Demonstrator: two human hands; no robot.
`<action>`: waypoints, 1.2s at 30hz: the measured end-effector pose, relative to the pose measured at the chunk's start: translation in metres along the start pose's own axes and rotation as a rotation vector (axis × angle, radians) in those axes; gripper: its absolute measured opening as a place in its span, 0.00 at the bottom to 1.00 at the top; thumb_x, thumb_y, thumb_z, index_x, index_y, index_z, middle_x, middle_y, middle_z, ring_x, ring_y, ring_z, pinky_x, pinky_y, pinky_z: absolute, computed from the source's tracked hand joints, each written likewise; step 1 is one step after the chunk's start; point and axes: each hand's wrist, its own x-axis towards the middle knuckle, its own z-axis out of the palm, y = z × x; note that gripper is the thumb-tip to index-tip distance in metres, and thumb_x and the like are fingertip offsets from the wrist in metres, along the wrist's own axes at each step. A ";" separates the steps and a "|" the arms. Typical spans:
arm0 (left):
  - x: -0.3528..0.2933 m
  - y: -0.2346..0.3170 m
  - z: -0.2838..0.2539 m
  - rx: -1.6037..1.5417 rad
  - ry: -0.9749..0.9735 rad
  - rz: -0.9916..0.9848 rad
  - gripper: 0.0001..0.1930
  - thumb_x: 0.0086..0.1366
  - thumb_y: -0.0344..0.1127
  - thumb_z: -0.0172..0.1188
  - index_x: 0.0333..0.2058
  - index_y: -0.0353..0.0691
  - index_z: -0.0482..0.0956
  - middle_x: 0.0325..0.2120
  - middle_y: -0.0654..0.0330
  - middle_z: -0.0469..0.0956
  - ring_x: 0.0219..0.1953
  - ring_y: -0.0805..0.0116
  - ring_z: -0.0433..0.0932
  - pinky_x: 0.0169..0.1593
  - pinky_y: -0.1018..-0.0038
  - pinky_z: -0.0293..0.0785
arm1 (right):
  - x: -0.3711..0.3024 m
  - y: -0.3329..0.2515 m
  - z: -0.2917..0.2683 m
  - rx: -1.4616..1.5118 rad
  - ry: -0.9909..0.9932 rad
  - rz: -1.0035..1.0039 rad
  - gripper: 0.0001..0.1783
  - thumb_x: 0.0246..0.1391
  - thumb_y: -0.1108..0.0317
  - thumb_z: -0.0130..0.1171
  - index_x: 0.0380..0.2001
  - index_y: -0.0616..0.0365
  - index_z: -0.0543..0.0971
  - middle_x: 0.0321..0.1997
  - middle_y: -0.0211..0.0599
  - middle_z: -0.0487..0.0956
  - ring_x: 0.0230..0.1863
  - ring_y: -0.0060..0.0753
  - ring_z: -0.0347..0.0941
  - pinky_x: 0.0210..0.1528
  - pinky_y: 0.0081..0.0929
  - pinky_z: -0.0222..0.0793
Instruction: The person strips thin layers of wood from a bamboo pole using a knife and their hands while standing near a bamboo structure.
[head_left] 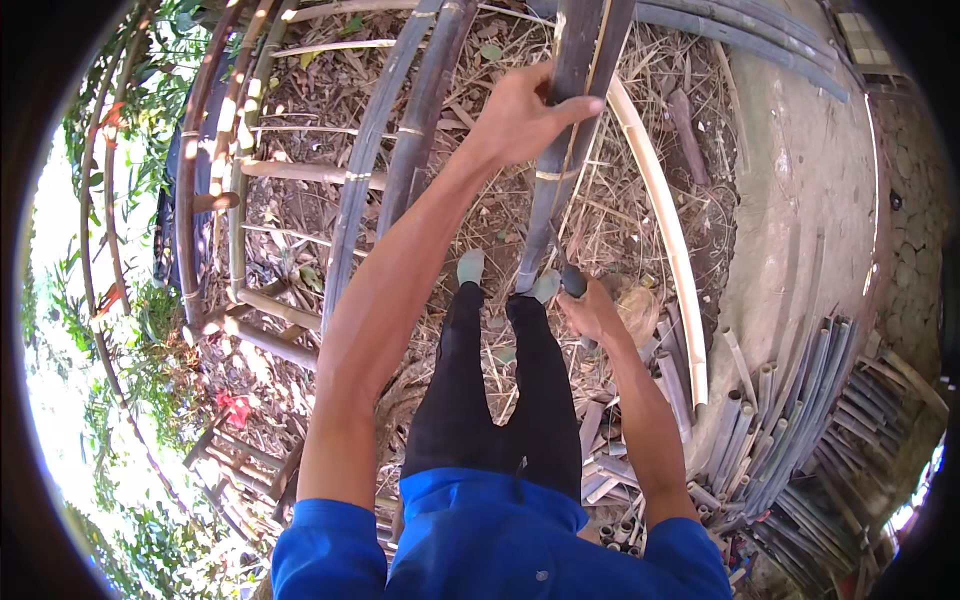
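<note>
A dark bamboo pole (556,195) runs from the top of the view down to my feet, with a pale split line along its length. My left hand (525,118) is closed round its upper part, the thumb lying across the front and the fingers partly hidden behind. Lower down, beside the pole's near end, my right hand (598,318) is wrapped round a dark-handled tool (573,281). The tool's rounded dark end shows above the fist; its blade, if any, I cannot make out clearly. A long pale split bamboo strip (664,220) curves past on the right.
Two more bamboo poles (408,150) stand left of my arm, near a bamboo frame (240,200). Cut bamboo pieces (760,420) are heaped at the lower right, next to a bare earthen strip (800,200). Dry leaves and shavings (650,130) cover the ground.
</note>
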 end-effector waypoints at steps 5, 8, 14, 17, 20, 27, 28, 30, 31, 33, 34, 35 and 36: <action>0.030 -0.009 0.025 -0.066 0.039 0.037 0.16 0.59 0.46 0.77 0.34 0.38 0.90 0.28 0.57 0.87 0.31 0.73 0.84 0.37 0.68 0.80 | 0.017 0.030 -0.009 -0.384 0.262 -0.273 0.29 0.58 0.67 0.62 0.59 0.67 0.66 0.23 0.48 0.79 0.22 0.48 0.79 0.26 0.44 0.74; 0.045 -0.021 0.032 0.104 0.096 0.136 0.16 0.58 0.46 0.78 0.34 0.37 0.90 0.28 0.58 0.87 0.30 0.72 0.84 0.38 0.69 0.80 | 0.012 0.014 -0.008 -0.581 0.283 -0.171 0.30 0.57 0.65 0.64 0.59 0.66 0.66 0.29 0.59 0.81 0.30 0.58 0.82 0.33 0.48 0.76; 0.061 -0.015 0.035 -0.119 0.037 0.019 0.10 0.58 0.37 0.78 0.28 0.37 0.87 0.23 0.63 0.83 0.29 0.76 0.79 0.35 0.73 0.76 | 0.031 0.016 -0.014 -0.287 0.363 -0.412 0.23 0.55 0.66 0.66 0.51 0.63 0.72 0.39 0.52 0.83 0.38 0.46 0.83 0.41 0.42 0.76; 0.060 -0.023 0.033 -0.124 -0.010 0.152 0.13 0.58 0.41 0.79 0.29 0.37 0.89 0.24 0.62 0.84 0.28 0.74 0.79 0.34 0.71 0.77 | 0.035 -0.013 -0.007 -0.092 0.331 -0.484 0.24 0.55 0.69 0.66 0.53 0.65 0.72 0.35 0.36 0.77 0.34 0.28 0.75 0.33 0.30 0.71; 0.057 -0.023 0.035 -0.081 0.014 0.139 0.14 0.57 0.43 0.79 0.29 0.38 0.89 0.24 0.61 0.84 0.29 0.72 0.80 0.35 0.71 0.77 | 0.070 0.027 0.015 0.173 0.339 -0.579 0.19 0.53 0.70 0.63 0.49 0.59 0.74 0.35 0.36 0.79 0.34 0.30 0.76 0.41 0.32 0.73; 0.048 -0.005 0.041 -0.022 0.126 0.196 0.16 0.59 0.44 0.77 0.25 0.37 0.84 0.19 0.60 0.82 0.20 0.73 0.78 0.25 0.71 0.76 | 0.183 0.220 0.036 0.046 0.026 0.221 0.19 0.51 0.70 0.60 0.46 0.64 0.75 0.19 0.43 0.76 0.13 0.40 0.74 0.14 0.40 0.69; 0.047 -0.005 0.032 -0.065 0.150 0.107 0.16 0.59 0.44 0.77 0.25 0.36 0.85 0.19 0.60 0.82 0.20 0.73 0.78 0.25 0.73 0.75 | 0.193 0.210 0.034 -0.024 -0.053 0.190 0.19 0.50 0.68 0.60 0.46 0.66 0.76 0.19 0.45 0.78 0.15 0.42 0.77 0.16 0.41 0.71; 0.041 0.000 0.024 -0.104 0.181 0.026 0.16 0.59 0.44 0.77 0.26 0.36 0.85 0.19 0.60 0.82 0.20 0.73 0.79 0.25 0.75 0.75 | 0.173 0.204 0.039 -0.302 -0.011 0.158 0.13 0.50 0.65 0.62 0.33 0.65 0.79 0.24 0.55 0.81 0.22 0.46 0.83 0.24 0.42 0.77; 0.039 0.009 0.028 0.046 0.130 0.028 0.16 0.59 0.44 0.77 0.27 0.36 0.85 0.18 0.61 0.81 0.20 0.74 0.78 0.25 0.75 0.74 | 0.175 0.213 0.024 -0.463 0.041 0.037 0.13 0.49 0.65 0.61 0.33 0.66 0.79 0.26 0.56 0.82 0.26 0.50 0.84 0.28 0.45 0.78; 0.046 -0.012 0.048 0.035 0.117 0.156 0.15 0.64 0.44 0.72 0.30 0.37 0.84 0.18 0.63 0.79 0.18 0.75 0.74 0.22 0.74 0.70 | 0.182 0.236 0.010 -0.622 0.113 -0.067 0.14 0.49 0.64 0.61 0.33 0.66 0.80 0.27 0.58 0.83 0.30 0.54 0.85 0.31 0.48 0.79; 0.048 -0.021 0.054 0.044 0.120 0.218 0.15 0.67 0.44 0.70 0.31 0.37 0.84 0.17 0.65 0.78 0.17 0.76 0.72 0.21 0.74 0.68 | 0.189 0.237 0.003 -0.749 0.063 -0.044 0.20 0.49 0.65 0.62 0.42 0.71 0.76 0.29 0.61 0.83 0.33 0.56 0.85 0.35 0.46 0.81; 0.046 -0.024 0.057 -0.079 0.137 0.234 0.13 0.62 0.43 0.74 0.33 0.38 0.87 0.22 0.63 0.82 0.21 0.76 0.76 0.27 0.72 0.73 | 0.190 0.224 0.004 -0.877 -0.010 -0.030 0.28 0.49 0.66 0.63 0.50 0.76 0.72 0.31 0.64 0.83 0.36 0.58 0.85 0.39 0.45 0.83; 0.045 -0.027 0.059 -0.203 0.153 0.251 0.14 0.58 0.42 0.78 0.36 0.38 0.90 0.26 0.60 0.86 0.26 0.76 0.80 0.33 0.71 0.79 | 0.188 0.213 0.003 -0.881 -0.010 -0.039 0.28 0.49 0.66 0.63 0.50 0.76 0.72 0.31 0.64 0.83 0.36 0.58 0.85 0.39 0.45 0.83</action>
